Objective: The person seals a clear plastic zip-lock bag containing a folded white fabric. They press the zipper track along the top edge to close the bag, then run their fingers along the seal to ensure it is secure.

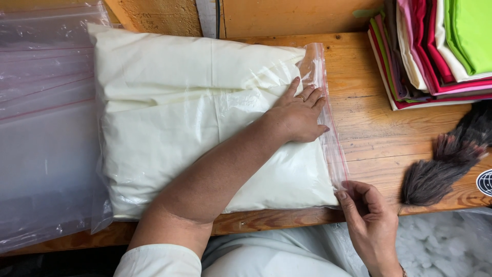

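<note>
A cream pillow [179,128] lies inside a clear plastic zip bag [328,133] on a wooden table [379,123]. My left hand [300,113] presses flat on the bag near its zip edge, fingers together, with a ring on one finger. My right hand [366,210] pinches the bag's near right corner at the zip strip, by the table's front edge.
A pile of empty clear bags [46,118] lies at the left. Folded cloths in pink, red, green and white [435,46] are stacked at the back right. A dark furry piece [446,164] lies at the right. White stuffing [441,241] shows below the table.
</note>
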